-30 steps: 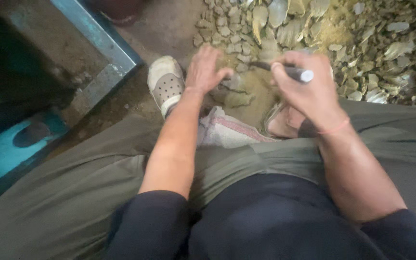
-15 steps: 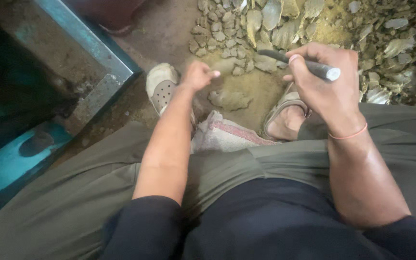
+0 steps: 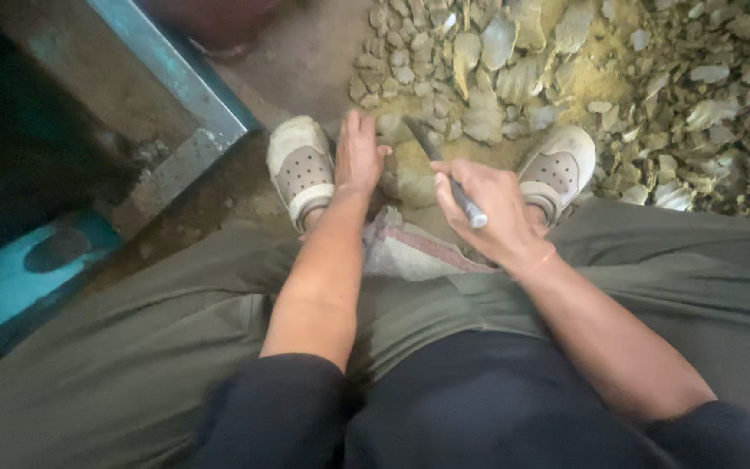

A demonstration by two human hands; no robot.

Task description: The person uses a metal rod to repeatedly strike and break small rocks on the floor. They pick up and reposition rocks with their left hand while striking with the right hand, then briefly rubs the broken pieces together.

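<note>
Dirt floor, seen from above past your knees; a wide pile of grey shells point(image 3: 566, 69) spreads across the top and right of the view, and a teal-edged metal frame point(image 3: 175, 95) runs diagonally at upper left.

Your left hand point(image 3: 358, 155) lies flat, fingers straight and together, palm down on the ground just beside one lumpy shell point(image 3: 414, 178) that sits between your feet. It grips nothing.

Your right hand point(image 3: 488, 208) is closed around a dark-handled knife point(image 3: 444, 174). The knife's long axis runs from the butt near your wrist up and to the left, tip pointing at the near edge of the pile and passing right over that single shell. So the shell lies just ahead of the blade and immediately right of the left fingers (the left hand looks nearer to it, though only slightly).

A pale shoe point(image 3: 301, 169) sits touching the left hand's outer side; the other shoe point(image 3: 557, 165) is just beyond the right hand. A striped cloth point(image 3: 410, 252) lies across your lap, under both wrists.
</note>
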